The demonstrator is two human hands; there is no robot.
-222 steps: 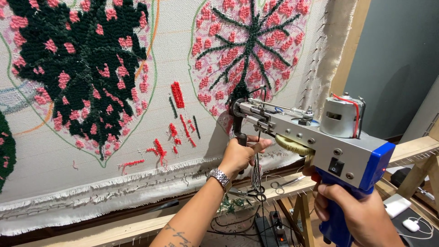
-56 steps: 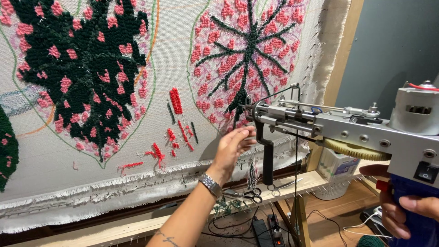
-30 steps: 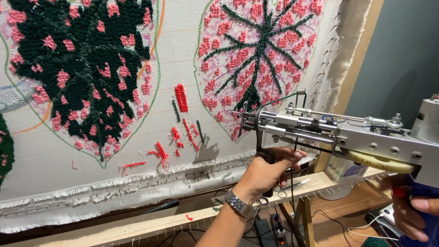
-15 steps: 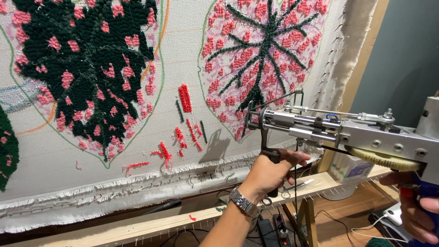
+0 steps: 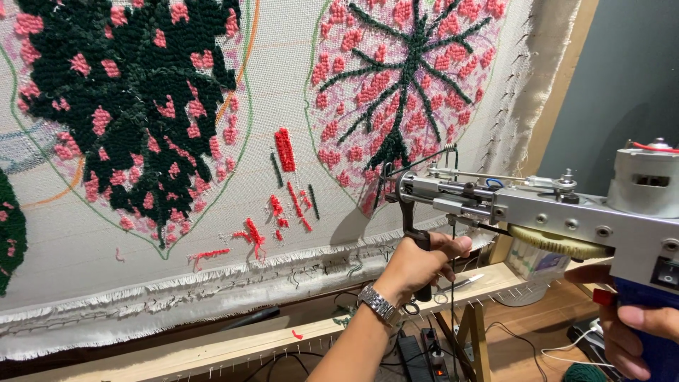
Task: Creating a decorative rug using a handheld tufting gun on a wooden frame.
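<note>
Between the two hands: a grey metal tufting gun with a blue grip [image 5: 559,212] spans the gap, nose toward the cloth, so each hand takes one end of its weight.
Left hand: the left hand [image 5: 417,262] is wrapped closed round the black front handle [image 5: 419,244] that hangs under the gun's nose; held there, it appears to steady and aim the tip. A silver metal wristwatch [image 5: 378,305] sits on that wrist.
Right hand: the right hand [image 5: 629,332] is clamped on the blue grip at the rear, forefinger stretched forward beside a small red trigger [image 5: 603,297]; whether the finger presses it cannot be told.
Gun tip: the needle end [image 5: 390,185] lies at, or just off, the cloth; contact cannot be told.
Ahead of the left hand: a cream woven backing cloth [image 5: 212,212] stretched upright, so the gun meets it square-on. It bears a pink tufted leaf with dark green veins [image 5: 403,78], and farther left a dark green leaf with pink flecks [image 5: 134,106]; short red tufted strokes [image 5: 285,150] lie between them.
Below the hands: a pale wooden frame rail [image 5: 283,341] carries the cloth's frayed lower edge; scissors [image 5: 456,286] rest on it just beside the left hand.
</note>
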